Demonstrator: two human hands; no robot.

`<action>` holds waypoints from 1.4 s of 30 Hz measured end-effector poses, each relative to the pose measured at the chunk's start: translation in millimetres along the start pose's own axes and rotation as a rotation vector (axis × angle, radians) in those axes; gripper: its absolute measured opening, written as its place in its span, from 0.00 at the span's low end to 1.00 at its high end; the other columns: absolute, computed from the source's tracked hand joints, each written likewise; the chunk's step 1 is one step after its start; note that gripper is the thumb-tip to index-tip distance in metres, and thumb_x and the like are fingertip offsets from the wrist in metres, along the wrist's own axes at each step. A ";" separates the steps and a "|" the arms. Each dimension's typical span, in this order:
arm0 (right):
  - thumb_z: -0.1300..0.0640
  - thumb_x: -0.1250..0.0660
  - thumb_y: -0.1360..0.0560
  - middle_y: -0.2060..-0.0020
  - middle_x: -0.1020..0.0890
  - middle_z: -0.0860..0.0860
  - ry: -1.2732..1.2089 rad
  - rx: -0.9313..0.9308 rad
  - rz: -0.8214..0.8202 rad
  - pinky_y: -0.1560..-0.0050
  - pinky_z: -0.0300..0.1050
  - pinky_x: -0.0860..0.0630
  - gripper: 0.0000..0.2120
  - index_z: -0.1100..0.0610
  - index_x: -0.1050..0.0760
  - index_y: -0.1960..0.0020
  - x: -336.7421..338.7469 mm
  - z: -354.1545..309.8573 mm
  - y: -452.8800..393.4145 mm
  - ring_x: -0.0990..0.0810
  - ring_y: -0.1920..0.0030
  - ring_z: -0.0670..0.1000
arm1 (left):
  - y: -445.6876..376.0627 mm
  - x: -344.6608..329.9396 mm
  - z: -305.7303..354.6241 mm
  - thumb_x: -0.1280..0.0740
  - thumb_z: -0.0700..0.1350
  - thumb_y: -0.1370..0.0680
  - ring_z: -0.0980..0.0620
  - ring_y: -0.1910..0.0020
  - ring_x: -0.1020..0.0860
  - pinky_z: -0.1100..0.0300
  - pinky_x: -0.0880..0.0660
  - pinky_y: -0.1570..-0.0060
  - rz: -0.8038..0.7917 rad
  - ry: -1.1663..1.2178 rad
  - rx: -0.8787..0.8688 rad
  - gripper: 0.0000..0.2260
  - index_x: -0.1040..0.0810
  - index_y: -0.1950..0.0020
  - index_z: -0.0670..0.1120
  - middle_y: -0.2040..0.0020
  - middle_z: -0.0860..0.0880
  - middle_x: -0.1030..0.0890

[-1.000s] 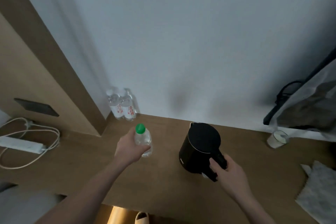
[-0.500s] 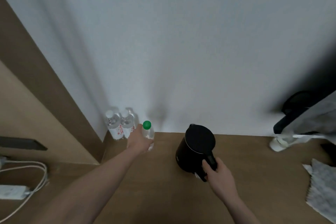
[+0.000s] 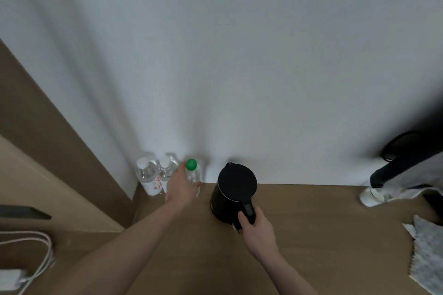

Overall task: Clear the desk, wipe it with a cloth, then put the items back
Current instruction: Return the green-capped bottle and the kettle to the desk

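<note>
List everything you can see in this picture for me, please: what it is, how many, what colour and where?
green-capped bottle: 1, clear, back of the desk, in the left hand
white-capped bottles: 2, clear with red print, back left corner by the wall
kettle: 1, black, middle back of the desk
cloth: 1, grey-white, right edge of the desk
cup: 1, whitish, back right, partly hidden
cable: 1, white, lower left
desk: 1, brown wood
left hand: grips the green-capped bottle
right hand: grips the kettle's handle
</note>
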State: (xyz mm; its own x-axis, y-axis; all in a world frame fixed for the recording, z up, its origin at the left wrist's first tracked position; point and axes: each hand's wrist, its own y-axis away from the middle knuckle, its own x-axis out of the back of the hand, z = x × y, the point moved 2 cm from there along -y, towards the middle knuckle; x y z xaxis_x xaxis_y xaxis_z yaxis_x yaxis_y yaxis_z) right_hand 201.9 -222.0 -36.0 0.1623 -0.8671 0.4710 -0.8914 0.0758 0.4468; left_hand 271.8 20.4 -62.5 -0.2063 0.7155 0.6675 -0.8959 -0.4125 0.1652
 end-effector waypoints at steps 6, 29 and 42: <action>0.47 0.35 0.19 0.57 0.17 0.51 -0.024 -0.017 -0.014 0.57 0.49 0.22 0.07 0.50 0.26 0.52 -29.3 -1.6 -10.1 0.17 0.57 0.52 | -3.6 12.7 -5.0 0.26 0.44 0.23 0.50 0.49 0.23 0.55 0.29 0.52 0.053 0.031 -0.050 0.18 0.27 0.36 0.49 0.45 0.50 0.22; 0.50 0.36 0.18 0.46 0.19 0.51 -0.058 -0.021 -0.100 0.43 0.57 0.17 0.13 0.51 0.29 0.34 -56.7 2.3 -17.0 0.16 0.46 0.54 | 107.4 82.8 -15.4 0.30 0.49 0.21 0.62 0.61 0.19 0.61 0.20 0.58 -0.125 -0.116 -0.087 0.14 0.23 0.37 0.59 0.41 0.64 0.22; 0.48 0.31 0.20 0.20 0.35 0.48 0.158 0.042 -0.162 0.26 0.50 0.31 0.36 0.50 0.44 0.17 -4.9 17.8 61.7 0.33 0.23 0.52 | 178.6 91.5 -5.6 0.32 0.49 0.20 0.64 0.55 0.20 0.61 0.20 0.53 -0.209 -0.161 -0.190 0.14 0.25 0.35 0.60 0.42 0.62 0.22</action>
State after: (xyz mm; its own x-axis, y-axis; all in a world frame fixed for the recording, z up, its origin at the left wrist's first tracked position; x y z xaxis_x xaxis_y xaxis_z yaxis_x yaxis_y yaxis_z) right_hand 138.7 -221.8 -24.3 0.3664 -0.7779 0.5104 -0.8644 -0.0817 0.4961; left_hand 90.8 15.4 24.0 0.0416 0.6687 0.7424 -0.9728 -0.1424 0.1827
